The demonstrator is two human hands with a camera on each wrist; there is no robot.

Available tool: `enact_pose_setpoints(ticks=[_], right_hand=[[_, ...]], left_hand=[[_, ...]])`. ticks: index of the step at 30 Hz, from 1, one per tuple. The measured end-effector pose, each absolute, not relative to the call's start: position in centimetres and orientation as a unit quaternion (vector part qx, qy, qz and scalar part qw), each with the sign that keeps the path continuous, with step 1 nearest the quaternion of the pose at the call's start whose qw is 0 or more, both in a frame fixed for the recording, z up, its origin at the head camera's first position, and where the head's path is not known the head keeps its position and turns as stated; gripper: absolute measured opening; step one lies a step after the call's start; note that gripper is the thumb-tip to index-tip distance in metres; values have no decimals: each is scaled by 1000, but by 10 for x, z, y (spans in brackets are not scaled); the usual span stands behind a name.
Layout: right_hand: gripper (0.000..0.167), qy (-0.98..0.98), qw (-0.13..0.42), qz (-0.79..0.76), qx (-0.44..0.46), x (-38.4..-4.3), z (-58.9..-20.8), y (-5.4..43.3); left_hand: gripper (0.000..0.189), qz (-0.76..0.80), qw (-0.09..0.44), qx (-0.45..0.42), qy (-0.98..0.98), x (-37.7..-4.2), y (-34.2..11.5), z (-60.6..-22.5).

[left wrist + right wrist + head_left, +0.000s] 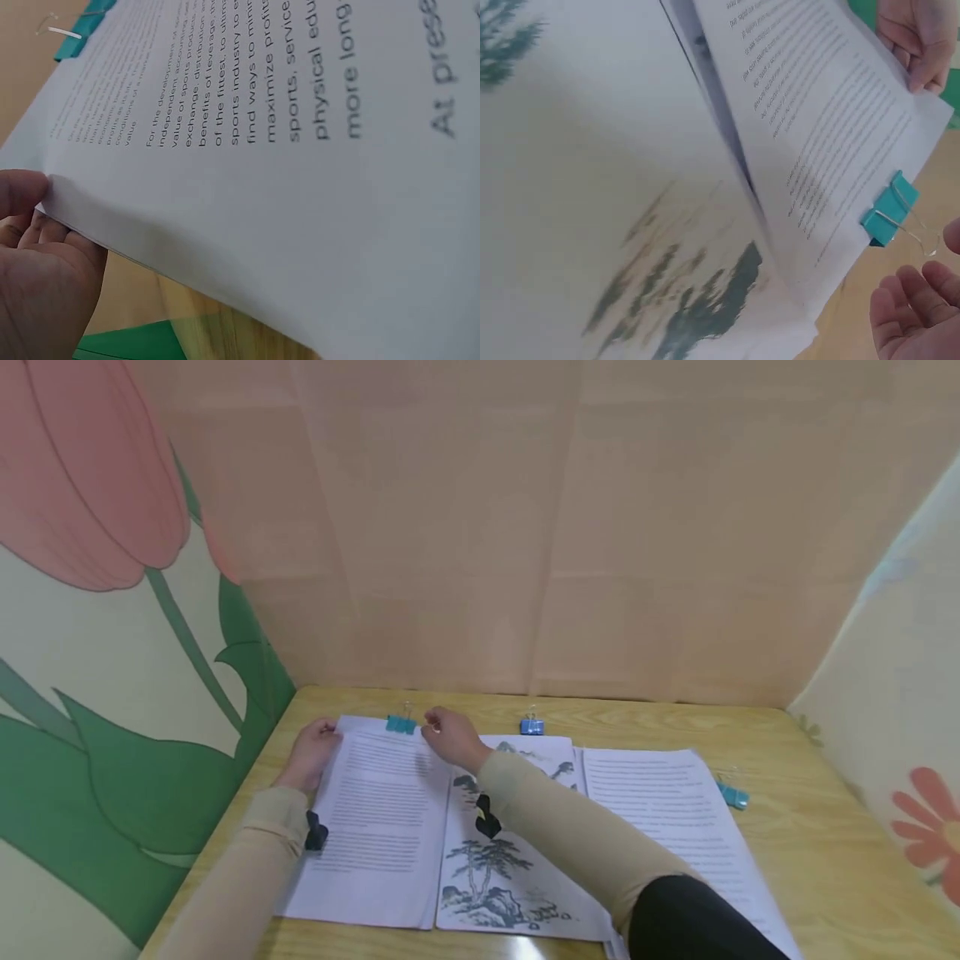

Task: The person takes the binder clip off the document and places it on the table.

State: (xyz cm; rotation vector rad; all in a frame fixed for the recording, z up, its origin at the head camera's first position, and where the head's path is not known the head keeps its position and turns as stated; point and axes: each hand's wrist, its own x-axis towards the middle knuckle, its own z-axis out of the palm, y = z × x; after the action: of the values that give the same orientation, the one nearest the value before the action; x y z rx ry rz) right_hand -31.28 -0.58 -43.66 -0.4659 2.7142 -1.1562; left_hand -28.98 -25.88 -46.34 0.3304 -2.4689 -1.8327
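Observation:
My left hand [309,756] pinches the upper left edge of a stack of printed sheets [375,827], thumb on top and fingers underneath, as the left wrist view shows. A teal binder clip [401,724] is clamped on that stack's top edge, its wire handles standing out beyond the paper. Just right of the clip is my right hand [455,741]. In the right wrist view, its loosely bent fingers [922,289] and thumb are apart, close to the clip's wire handle, and nothing shows between them.
In the middle lies a stack topped by a landscape ink drawing [480,893], with a blue binder clip [532,727] at its top. Another printed stack [652,802] lies to the right, a second teal clip [732,796] beside its edge. A wall [525,568] rises behind the wooden table [810,827].

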Motion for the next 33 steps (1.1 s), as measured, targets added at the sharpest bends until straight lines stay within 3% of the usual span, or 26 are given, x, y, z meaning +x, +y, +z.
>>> enact_pose_setpoints(ticks=[17, 24, 33], right_hand=[[53, 911, 56, -349, -211, -330, -413, -20], [57, 899, 129, -364, -205, -333, -410, -23], [49, 867, 172, -415, -217, -340, -410, -16]], left_hand=[[11, -609, 12, 89, -788, -287, -246, -457], [12, -625, 12, 101, -774, -281, -248, -459], [16, -635, 9, 100, -766, -276, -247, -460]])
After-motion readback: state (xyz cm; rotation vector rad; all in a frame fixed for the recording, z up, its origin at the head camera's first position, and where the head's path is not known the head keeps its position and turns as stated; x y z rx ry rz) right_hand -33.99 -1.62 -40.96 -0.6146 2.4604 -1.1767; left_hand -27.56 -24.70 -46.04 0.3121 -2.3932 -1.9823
